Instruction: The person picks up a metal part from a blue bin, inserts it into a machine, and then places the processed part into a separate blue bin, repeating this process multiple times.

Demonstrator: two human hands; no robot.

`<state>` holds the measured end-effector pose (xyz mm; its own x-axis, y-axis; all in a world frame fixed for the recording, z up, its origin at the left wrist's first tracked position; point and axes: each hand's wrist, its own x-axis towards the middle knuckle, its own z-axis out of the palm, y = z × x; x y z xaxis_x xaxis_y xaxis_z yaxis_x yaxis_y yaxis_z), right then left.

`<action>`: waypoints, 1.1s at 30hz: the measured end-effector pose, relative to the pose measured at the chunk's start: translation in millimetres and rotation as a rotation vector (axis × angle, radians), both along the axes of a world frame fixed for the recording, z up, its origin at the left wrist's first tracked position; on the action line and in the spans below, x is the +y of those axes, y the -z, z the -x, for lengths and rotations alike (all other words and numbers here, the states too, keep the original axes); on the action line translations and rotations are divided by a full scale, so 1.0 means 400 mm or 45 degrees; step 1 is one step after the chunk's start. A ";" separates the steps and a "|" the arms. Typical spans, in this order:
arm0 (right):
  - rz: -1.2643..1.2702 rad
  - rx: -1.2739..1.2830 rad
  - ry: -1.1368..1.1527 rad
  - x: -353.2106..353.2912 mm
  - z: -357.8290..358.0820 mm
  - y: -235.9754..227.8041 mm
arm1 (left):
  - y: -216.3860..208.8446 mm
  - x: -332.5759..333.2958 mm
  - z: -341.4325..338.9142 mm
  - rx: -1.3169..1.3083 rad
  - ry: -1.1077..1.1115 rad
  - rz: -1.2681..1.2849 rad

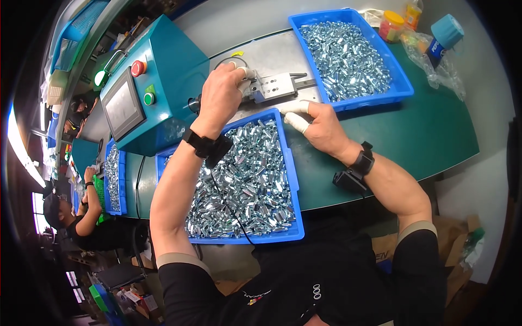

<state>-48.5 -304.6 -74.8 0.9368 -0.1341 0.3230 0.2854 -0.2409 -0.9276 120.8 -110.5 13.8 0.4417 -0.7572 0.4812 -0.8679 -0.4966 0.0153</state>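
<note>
My left hand [222, 95] reaches over to the metal clamping fixture [276, 87] on the bench. Its fingertips, in white finger cots, close together at the fixture's left end; what they grip, if anything, is hidden. My right hand [325, 130] is just right of the near tray's far corner. Its thumb and fingers, also in white cots, come together at the tips, and anything between them is too small to make out. Small shiny metal sleeves [244, 179] fill the near blue tray [296, 201] below my hands. More metal sleeves [348, 60] fill the far blue tray [399, 76].
A teal machine [179, 65] with a screen [122, 108], red knob [138, 68] and green button [149, 99] stands left of the fixture. A lidded jar [390, 27], plastic bag and blue cup [447, 32] sit back right. Another person [81, 217] works far left.
</note>
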 end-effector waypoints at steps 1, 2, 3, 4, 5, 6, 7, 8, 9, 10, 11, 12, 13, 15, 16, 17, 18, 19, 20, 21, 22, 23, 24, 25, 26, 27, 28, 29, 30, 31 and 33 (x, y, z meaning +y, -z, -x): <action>-0.025 0.027 -0.007 0.000 -0.001 0.005 | 0.000 -0.002 0.002 0.021 0.016 0.017; -0.048 0.051 -0.018 0.002 -0.002 0.006 | -0.003 -0.001 0.004 0.039 0.027 0.036; -0.049 0.050 -0.018 0.004 -0.002 0.007 | -0.003 0.000 0.004 0.038 0.027 0.036; -0.041 0.049 -0.017 0.005 -0.002 0.006 | -0.004 0.002 0.003 0.022 0.038 0.018; -0.032 0.048 -0.017 0.006 -0.002 0.005 | -0.004 0.004 0.002 0.005 0.047 0.002; -0.022 0.047 -0.018 0.008 -0.002 0.002 | -0.006 0.006 0.001 -0.012 0.056 -0.013; -0.017 0.043 -0.023 0.008 -0.002 -0.002 | -0.005 0.009 -0.002 -0.015 0.051 -0.008; 0.000 0.009 -0.014 0.007 -0.003 -0.006 | -0.005 0.010 -0.006 -0.059 0.065 -0.065; 0.017 -0.026 -0.006 0.007 -0.003 -0.011 | -0.005 0.012 -0.009 -0.102 0.078 -0.121; 0.035 -0.062 0.001 0.009 -0.006 -0.018 | -0.005 0.016 -0.009 -0.146 0.090 -0.178; 0.042 -0.068 -0.008 0.012 -0.009 -0.026 | -0.005 0.024 -0.008 -0.152 0.081 -0.172; 0.044 -0.061 0.013 0.011 -0.010 -0.036 | -0.004 0.022 -0.003 -0.162 0.102 -0.169; 0.046 -0.053 0.034 0.011 -0.013 -0.047 | -0.003 0.022 0.002 -0.174 0.123 -0.167; 0.052 -0.051 0.052 0.017 -0.031 -0.064 | -0.006 0.028 0.011 -0.190 0.141 -0.161; 0.044 -0.054 0.073 0.026 -0.054 -0.073 | -0.007 0.036 0.019 -0.192 0.138 -0.106; 0.033 -0.056 0.100 0.034 -0.078 -0.079 | -0.009 0.041 0.029 -0.193 0.140 -0.054; 0.021 -0.057 0.126 0.037 -0.098 -0.082 | -0.011 0.049 0.040 -0.194 0.141 -0.003; 0.022 -0.060 0.132 0.036 -0.114 -0.081 | -0.016 0.057 0.054 -0.196 0.148 -0.001; 0.018 -0.040 0.092 0.035 -0.130 -0.077 | -0.019 0.073 0.071 -0.159 0.151 0.035; 0.013 -0.020 0.051 0.033 -0.145 -0.073 | -0.023 0.092 0.091 -0.121 0.153 0.072; 0.006 0.002 -0.002 0.037 -0.153 -0.071 | -0.026 0.120 0.114 -0.080 0.143 0.105; 0.004 0.006 -0.010 0.036 -0.157 -0.068 | -0.027 0.147 0.137 -0.077 0.135 0.103; 0.034 0.025 -0.025 0.035 -0.161 -0.073 | -0.032 0.180 0.162 -0.003 0.091 0.099; 0.063 0.051 -0.033 0.030 -0.160 -0.074 | -0.030 0.208 0.187 0.077 0.055 0.096; 0.093 0.078 -0.041 0.028 -0.161 -0.075 | -0.028 0.235 0.211 0.158 0.019 0.093; 0.097 0.079 -0.052 0.028 -0.165 -0.078 | -0.027 0.261 0.234 0.160 0.008 0.097; 0.086 0.068 -0.070 0.029 -0.170 -0.082 | -0.026 0.287 0.257 0.208 -0.031 0.080; 0.075 0.056 -0.088 0.034 -0.175 -0.083 | -0.024 0.313 0.278 0.257 -0.069 0.064; 0.064 0.046 -0.098 0.035 -0.180 -0.083 | -0.022 0.329 0.292 0.307 -0.100 0.048; 0.068 0.049 -0.100 0.040 -0.186 -0.081 | -0.021 0.342 0.304 0.310 -0.101 0.052; 0.065 0.046 -0.102 0.055 -0.198 -0.068 | -0.017 0.363 0.328 0.413 -0.183 0.036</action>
